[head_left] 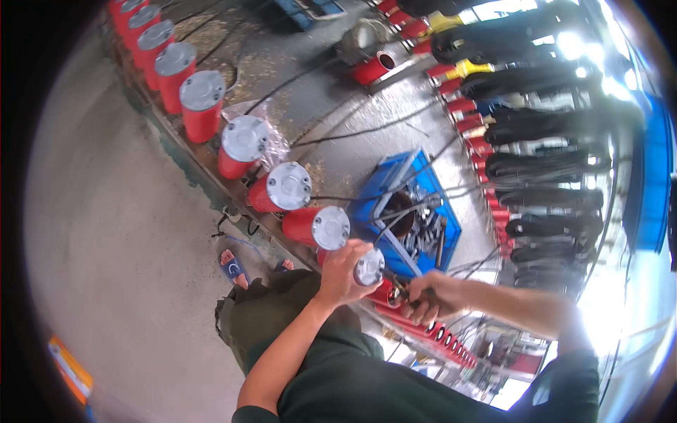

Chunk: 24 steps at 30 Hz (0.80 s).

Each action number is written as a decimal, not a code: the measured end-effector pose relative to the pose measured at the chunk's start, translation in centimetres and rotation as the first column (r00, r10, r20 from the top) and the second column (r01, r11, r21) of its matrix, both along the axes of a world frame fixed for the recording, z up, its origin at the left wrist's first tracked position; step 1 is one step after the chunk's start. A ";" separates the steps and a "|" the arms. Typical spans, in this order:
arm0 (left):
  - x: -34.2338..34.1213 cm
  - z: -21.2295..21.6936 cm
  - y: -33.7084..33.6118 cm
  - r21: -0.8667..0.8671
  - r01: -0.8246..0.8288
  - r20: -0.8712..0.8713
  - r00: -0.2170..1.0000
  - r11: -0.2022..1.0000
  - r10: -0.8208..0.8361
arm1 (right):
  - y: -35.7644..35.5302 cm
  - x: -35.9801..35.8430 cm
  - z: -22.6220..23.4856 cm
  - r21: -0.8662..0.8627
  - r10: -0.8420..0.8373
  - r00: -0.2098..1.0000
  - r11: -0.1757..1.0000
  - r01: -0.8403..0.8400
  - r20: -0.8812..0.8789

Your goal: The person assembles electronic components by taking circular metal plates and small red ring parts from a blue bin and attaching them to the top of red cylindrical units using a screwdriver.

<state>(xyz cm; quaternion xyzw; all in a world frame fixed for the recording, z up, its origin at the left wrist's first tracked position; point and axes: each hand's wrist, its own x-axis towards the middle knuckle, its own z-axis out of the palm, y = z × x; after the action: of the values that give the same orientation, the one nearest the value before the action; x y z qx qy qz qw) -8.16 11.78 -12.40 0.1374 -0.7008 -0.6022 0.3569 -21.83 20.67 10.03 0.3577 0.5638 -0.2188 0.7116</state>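
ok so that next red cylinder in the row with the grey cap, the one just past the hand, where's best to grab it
Probably the red body just below the cap, not the cap itself. The red cylinder stands in a tight row, with its neighbour on one side and the left hand on the other. Its grey cap is a wide, flat disc that offers little to hold. Come in from the open floor side, fingers wrapping the round body.

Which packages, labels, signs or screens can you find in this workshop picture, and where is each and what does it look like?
Flat orange package: on the grey floor at the lower left edge, a slanted rectangle with a lighter panel, partly cut off.
Blue crate: on the floor beyond the row of red cylinders, a box of dark metal parts.
No screens or signs can be made out.
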 end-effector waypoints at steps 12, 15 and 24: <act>-0.3 -0.4 -0.1 0.011 0.004 -0.056 0.998 1.000 -0.004 | -1.4 -2.2 0.4 0.572 0.251 -0.815 -0.605 -0.553 -0.523; -0.1 -0.6 0.1 0.026 0.028 -0.051 0.998 0.999 -0.026 | -2.8 -2.7 0.1 0.580 0.160 -0.847 -0.664 -0.473 -0.508; 0.2 -0.6 -0.1 -0.001 0.024 -0.033 0.999 1.000 -0.024 | -4.7 -3.5 -0.5 0.560 -0.005 -0.859 -0.761 -0.329 -0.511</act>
<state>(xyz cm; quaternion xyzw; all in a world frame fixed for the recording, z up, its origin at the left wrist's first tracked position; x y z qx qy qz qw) -7.93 11.66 -12.98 0.1191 -0.6966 -0.6084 0.3612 -25.36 15.94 9.55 -0.7285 0.5572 0.3638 0.1626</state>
